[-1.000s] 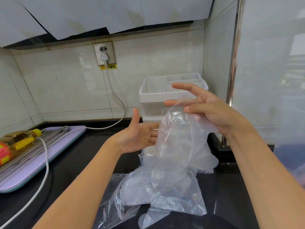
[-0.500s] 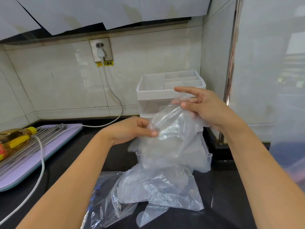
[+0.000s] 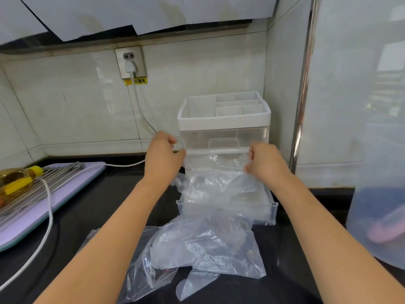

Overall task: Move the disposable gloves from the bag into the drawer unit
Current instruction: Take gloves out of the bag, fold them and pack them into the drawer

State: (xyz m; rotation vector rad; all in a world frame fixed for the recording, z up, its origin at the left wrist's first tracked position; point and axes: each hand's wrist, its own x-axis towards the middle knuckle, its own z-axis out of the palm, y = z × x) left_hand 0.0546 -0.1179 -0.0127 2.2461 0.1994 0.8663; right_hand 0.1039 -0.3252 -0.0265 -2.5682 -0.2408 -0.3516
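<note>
Gloves [image 3: 219,178] stretched before drawer unit [image 3: 223,123], above its open bottom drawer [image 3: 271,210]; left hand [image 3: 163,156] and right hand [image 3: 266,163] each in closed grip, pinching a top corner.

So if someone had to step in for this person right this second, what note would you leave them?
Left hand: pinches one end of the clear disposable gloves.
Right hand: pinches the other end, stretching them flat.
Gloves hang over the open bottom drawer of the drawer unit.
Done: drawer pulled out, this bunch out of the bag.
Left: lower the bunch into the drawer; more plastic lies in the crumpled bag on the black counter, and one loose glove beside it.
</note>
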